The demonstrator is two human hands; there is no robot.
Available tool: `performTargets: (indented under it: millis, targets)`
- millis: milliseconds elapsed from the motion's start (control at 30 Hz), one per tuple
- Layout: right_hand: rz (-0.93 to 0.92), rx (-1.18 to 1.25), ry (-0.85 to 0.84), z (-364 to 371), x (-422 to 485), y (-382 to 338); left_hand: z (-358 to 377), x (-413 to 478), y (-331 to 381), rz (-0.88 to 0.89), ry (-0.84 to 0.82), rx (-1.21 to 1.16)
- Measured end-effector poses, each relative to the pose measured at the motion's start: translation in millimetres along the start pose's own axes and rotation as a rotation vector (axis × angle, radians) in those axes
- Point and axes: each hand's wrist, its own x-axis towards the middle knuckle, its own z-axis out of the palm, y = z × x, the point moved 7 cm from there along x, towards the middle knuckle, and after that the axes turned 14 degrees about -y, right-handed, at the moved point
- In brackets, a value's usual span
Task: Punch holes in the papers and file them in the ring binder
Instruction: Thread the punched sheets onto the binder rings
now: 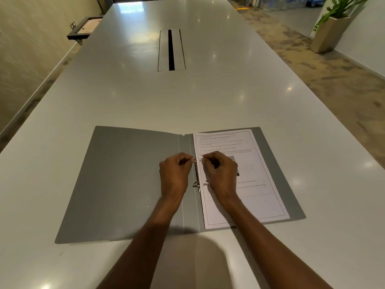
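— Two hands at work, is that right? Where are they?

— Yes, seen from the head camera. Both sit over the spine of a grey ring binder (129, 180) that lies open and flat on a long pale table (208, 97). The left hand (175, 174) is at about nine o'clock from the upper ring (197, 159), the right hand (220, 174) at about three o'clock from it.

— How are the fingers set?

— On each hand they are curled in narrow, with thumb and forefinger pinched on one half of that upper ring. The two halves stand a little apart, so the ring looks open. The lower ring (201, 184), at six o'clock from the upper one, also shows a gap between its halves, and neither hand touches it.

— And the papers?

— A printed sheet (245, 197) lies on the right-hand cover, its left edge right beside the rings. The right hand rests over its middle. Whether there is one sheet or several stacked, I cannot tell; nor whether its holes are on the prongs.

— Anything else on the table?

— A cable slot (171, 50) with metal flaps at twelve o'clock, well away from the binder. Off the table, a potted plant (331, 28) stands on the floor at about two o'clock, and a dark-framed panel (85, 28) juts out at about eleven o'clock.
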Motion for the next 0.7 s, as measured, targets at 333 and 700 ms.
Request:
performTargets:
  millis: [333, 700]
  targets:
    - [0.009, 0.144, -0.017, 0.3, -2.4, 7.8, 1.9, -0.6, 7.2, 0.075, -0.033, 0.079]
    - [-0.009, 0.167, -0.046, 3.0, -6.0, 2.7, 2.3, -0.7, 14.0, 0.136, -0.032, 0.097]
